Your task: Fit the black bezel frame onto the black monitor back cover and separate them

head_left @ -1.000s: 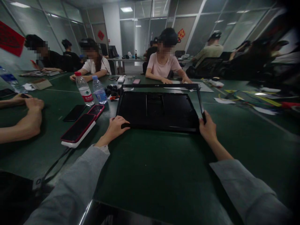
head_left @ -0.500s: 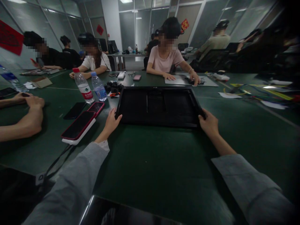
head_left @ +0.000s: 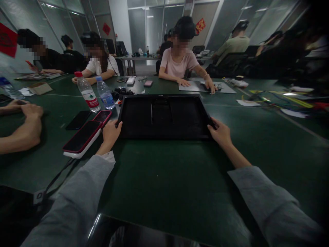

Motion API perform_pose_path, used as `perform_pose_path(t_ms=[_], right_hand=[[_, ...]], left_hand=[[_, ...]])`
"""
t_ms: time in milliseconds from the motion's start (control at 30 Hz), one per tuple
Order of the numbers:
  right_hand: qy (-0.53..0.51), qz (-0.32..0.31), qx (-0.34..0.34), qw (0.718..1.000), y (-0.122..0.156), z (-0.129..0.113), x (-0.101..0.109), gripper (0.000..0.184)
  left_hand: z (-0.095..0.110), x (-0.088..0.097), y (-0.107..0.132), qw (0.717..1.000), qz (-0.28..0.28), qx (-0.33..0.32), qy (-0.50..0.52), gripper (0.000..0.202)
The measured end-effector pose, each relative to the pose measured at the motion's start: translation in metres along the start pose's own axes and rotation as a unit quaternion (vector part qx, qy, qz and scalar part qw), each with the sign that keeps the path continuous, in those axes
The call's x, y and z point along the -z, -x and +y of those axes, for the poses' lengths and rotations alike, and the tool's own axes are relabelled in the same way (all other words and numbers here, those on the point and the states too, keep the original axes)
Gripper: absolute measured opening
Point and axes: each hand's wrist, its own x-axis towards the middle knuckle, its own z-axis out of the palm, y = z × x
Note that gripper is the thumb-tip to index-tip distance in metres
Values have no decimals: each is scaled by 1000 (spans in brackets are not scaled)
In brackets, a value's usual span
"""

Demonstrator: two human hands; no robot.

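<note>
On our table [head_left: 159,192], the panel [head_left: 164,118] lies between our left hand [head_left: 111,133] and our right hand [head_left: 221,133]. Left of it we see phones [head_left: 83,137], with two bottles [head_left: 88,94] behind them. Behind the panel sits a person [head_left: 178,63], and wires [head_left: 269,96] lie far to our right.

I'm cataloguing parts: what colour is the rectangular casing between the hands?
The casing is black, seen best in the head view.
</note>
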Motion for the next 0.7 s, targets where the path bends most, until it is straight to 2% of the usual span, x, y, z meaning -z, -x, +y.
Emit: perform_pose_path(t_ms=[100, 233, 367, 533, 700], right_hand=[[-16, 4, -18, 1000, -2, 5, -3, 59], [-40, 12, -22, 999, -5, 14, -6, 58], [-120, -9, -38, 992, -7, 16, -6, 57], [-9, 14, -24, 1000, -3, -3, -4, 52], [24, 7, -63, 998, 0, -16, 1, 56]], left_hand=[[5, 4, 2, 999, -15, -15, -49, 44], [9, 6, 3, 997, -55, -38, -45, 47], [9, 5, 2, 998, -61, -5, 1, 47], [8, 1, 3, 998, -33, 31, 35, 47], [7, 0, 5, 997, -23, 32, 60, 48]])
